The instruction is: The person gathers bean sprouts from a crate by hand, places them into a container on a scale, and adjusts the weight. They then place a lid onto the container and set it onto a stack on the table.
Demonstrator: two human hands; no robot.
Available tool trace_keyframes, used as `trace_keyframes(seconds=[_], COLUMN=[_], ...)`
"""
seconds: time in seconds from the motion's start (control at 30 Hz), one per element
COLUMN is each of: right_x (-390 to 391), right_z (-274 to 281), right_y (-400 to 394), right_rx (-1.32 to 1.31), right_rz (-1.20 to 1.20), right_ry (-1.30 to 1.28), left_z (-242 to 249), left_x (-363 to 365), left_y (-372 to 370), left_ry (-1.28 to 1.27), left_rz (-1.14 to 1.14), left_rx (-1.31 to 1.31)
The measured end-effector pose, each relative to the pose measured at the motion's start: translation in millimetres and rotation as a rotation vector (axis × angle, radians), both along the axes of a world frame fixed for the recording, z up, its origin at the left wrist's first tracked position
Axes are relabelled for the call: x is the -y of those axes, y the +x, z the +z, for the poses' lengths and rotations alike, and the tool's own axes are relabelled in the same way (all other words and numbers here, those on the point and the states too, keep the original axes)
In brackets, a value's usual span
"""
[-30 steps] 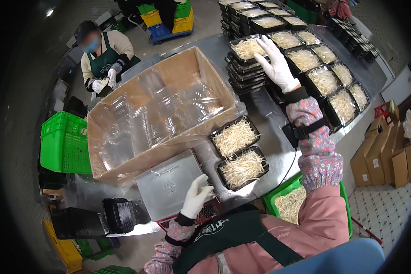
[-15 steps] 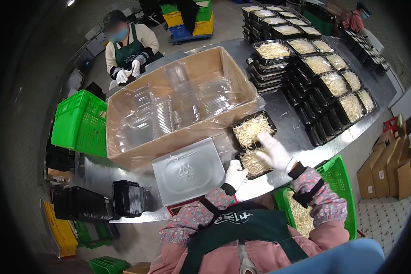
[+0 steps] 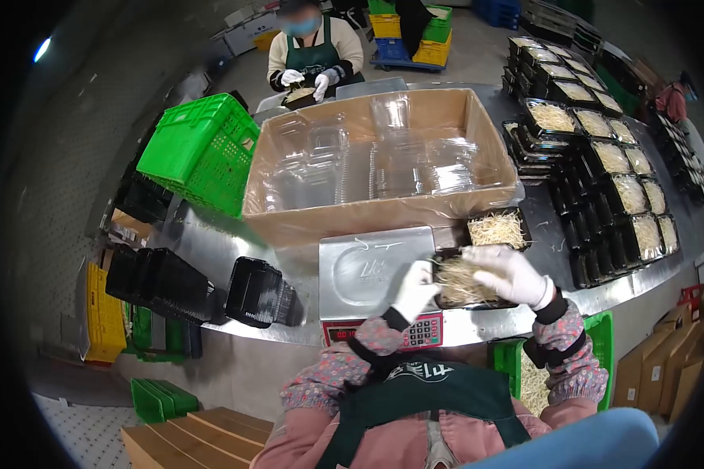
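At the table's front edge lies a black plastic tray (image 3: 440, 299) filled with bean sprouts (image 3: 463, 283). My gloved left hand (image 3: 416, 292) pinches the tray's left rim. Over the sprouts, my gloved right hand (image 3: 518, 277) rests with its fingers stretched out to the left, covering part of the tray. A second filled tray (image 3: 497, 229) stands just behind. Left of my left hand is a flat-topped weighing scale (image 3: 375, 270) with nothing on its plate; its red panel with keys (image 3: 422, 332) faces me.
A large cardboard box (image 3: 352, 215) holds clear plastic lids (image 3: 422, 168). Stacks of packed trays (image 3: 630, 191) stand at right, empty black trays (image 3: 254, 289) at left. Below my right arm is a green crate (image 3: 602, 344) of sprouts. Across the table, a co-worker's gloved hands (image 3: 318, 84) hold a tray.
My view has swung left, so the table appears shifted right. My right hand has come down flatter over the front tray's sprouts. The co-worker now has a filled tray in hand.
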State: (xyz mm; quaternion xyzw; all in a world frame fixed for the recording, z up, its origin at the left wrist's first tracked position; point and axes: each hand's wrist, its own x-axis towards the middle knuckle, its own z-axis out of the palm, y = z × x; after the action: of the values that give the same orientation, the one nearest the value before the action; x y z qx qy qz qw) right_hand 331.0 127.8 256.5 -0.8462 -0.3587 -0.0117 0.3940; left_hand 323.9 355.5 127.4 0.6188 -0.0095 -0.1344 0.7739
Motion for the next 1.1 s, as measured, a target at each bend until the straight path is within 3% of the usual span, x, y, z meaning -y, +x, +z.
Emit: trace_keyframes(seconds=[0.07, 0.1, 0.13, 0.17, 0.2, 0.27, 0.3, 0.33, 0.37, 0.4, 0.47, 0.57, 0.63, 0.8, 0.87, 0.93, 1.0, 1.1], right_x=[-11, -15, -24, -34, -47, -101, -135, -172, -210, -251, -309, -326, -275, -145, -117, -107, -104, -97], right_z=[34, 40, 41, 33, 14, -67, -89, -97, -130, -133, -166, -195, -150, -182, -186, -174, -144, -129], right_y=[5, 10, 17, 27, 40, 75, 71, 61, 52, 47, 19, 19, 45, 59, 43, 20, 4, -21], right_rx=[-0.041, -0.009, -0.027, -0.013, 0.001, 0.254, 0.271, 0.246, 0.472, 0.047, 0.317, 0.369, 0.098, 0.149, -0.026, 0.132, 0.038, -0.039], right_rz=[-0.101, -0.166, -0.254, -0.329, -0.405, -0.392, -0.413, -0.32, -0.294, -0.025, 0.05, -0.031, -0.124, -0.746, -0.798, -0.779, -0.779, -0.778], right_ry=[0.243, 0.308, 0.378, 0.396, 0.412, 0.089, -0.1, -0.161, -0.107, -0.276, -0.223, -0.209, -0.335, -0.532, -0.534, -0.335, -0.115, 0.296], left_z=[-25, -34, 19, 31, 51, 92, 75, 81, 77, 72, 83, 77, 74, 58, 50, 56, 40, -23], left_x=[-57, -89, -110, -155, -175, -231, -260, -274, -289, -299, -294, -301, -315, -338, -331, -291, -253, -211], left_y=[10, 14, 7, -4, -12, -32, -36, -44, -50, -53, -59, -61, -65, -57, -41, -20, -7, 18], left_ry=[-0.051, -0.055, -0.266, -0.01, -0.101, -0.075, -0.041, 0.035, 0.045, 0.054, -0.028, -0.031, -0.009, -0.136, -0.088, -0.077, -0.065, -0.113], left_rz=[0.079, 0.091, 0.132, 0.21, 0.308, 0.502, 0.561, 0.588, 0.599, 0.605, 0.608, 0.605, 0.593, 0.535, 0.444, 0.402, 0.286, 0.081], left_rx=[0.229, 0.146, 0.106, -0.003, 0.124, 0.264, 0.353, 0.377, 0.382, 0.39, 0.319, 0.347, 0.344, 0.299, 0.331, 0.18, 0.124, 0.038])
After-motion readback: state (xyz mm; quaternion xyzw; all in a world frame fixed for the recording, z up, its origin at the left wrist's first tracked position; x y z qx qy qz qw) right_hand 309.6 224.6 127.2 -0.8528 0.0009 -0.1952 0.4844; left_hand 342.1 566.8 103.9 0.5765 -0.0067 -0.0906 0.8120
